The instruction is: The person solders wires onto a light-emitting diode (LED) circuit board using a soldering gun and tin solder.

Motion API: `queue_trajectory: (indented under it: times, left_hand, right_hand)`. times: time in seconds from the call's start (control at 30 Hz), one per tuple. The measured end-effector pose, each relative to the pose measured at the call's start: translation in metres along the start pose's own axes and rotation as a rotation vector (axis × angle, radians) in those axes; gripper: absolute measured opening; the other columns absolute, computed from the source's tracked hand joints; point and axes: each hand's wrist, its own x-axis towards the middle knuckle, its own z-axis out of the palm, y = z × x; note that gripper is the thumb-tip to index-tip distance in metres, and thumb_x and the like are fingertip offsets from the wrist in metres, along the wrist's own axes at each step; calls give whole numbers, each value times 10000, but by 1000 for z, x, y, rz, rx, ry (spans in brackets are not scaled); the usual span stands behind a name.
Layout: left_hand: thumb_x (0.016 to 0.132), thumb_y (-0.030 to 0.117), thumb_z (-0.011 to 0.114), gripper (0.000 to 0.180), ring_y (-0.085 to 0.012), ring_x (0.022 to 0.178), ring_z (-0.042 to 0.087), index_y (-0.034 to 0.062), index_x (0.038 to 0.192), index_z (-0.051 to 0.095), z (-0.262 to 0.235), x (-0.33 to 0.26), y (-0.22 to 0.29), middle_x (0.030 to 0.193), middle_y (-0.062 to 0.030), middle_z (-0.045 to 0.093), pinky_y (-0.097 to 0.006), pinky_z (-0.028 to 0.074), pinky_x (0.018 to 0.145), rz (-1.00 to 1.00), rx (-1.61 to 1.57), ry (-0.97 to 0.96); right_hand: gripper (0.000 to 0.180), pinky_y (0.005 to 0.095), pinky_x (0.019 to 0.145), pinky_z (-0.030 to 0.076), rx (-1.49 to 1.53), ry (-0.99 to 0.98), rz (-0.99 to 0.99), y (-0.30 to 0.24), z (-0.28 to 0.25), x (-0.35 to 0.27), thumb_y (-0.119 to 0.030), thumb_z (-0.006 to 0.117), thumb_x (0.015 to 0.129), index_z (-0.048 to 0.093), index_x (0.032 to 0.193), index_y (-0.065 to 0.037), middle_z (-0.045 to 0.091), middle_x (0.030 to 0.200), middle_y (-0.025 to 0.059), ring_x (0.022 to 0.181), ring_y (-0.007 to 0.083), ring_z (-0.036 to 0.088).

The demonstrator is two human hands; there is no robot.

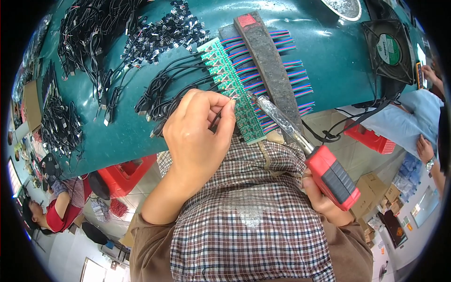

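Observation:
A long green circuit board panel (229,84) lies slanted near the table's front edge. My left hand (195,124) is at its left side, thumb and forefinger pinched on a thin black cable (215,121) whose end meets the panel. My right hand (324,199) is closed round the red and black handle of a soldering iron (331,176). Its metal tip points up and left, at the panel's right side, close to the left fingertips. Several black cables (181,70) run from the panel's left edge. Coloured wires (300,75) come out under a dark bar (268,63) lying along the right.
Bundles of black cables (96,42) and a heap of small connectors (164,37) cover the green table's (329,66) left part. A black fan (389,49) stands at the right, near a round dish (345,7). Red stools (127,175) and other people (63,207) are beyond.

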Motion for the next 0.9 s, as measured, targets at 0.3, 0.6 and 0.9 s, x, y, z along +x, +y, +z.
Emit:
queue_trajectory:
  times: [0.3,0.6,0.9]
  left_hand:
    - [784,20,773,159,-122,530,558,62,807,622,0,2,3,724,-21,587,-266,444,490,18,1,6]
    - [793,23,771,145,-124,530,552,56,813,631,-1,-2,3,731,-22,595,-273,450,489,-26,3,-4]
    - [788,29,785,135,-120,546,574,48,826,657,-3,0,3,737,-21,612,-262,473,494,-18,-27,-12]
  right_hand:
    - [126,355,618,504,-94,249,138,2,-22,0,-44,593,861,586,984,-13,561,785,105,648,241,592]
    - [211,234,448,333,139,740,119,33,-25,100,-16,581,959,551,1160,39,456,613,-22,446,57,369]
    - [226,252,466,350,346,692,169,6,-14,58,-26,551,957,511,1160,64,420,611,-14,450,55,337]
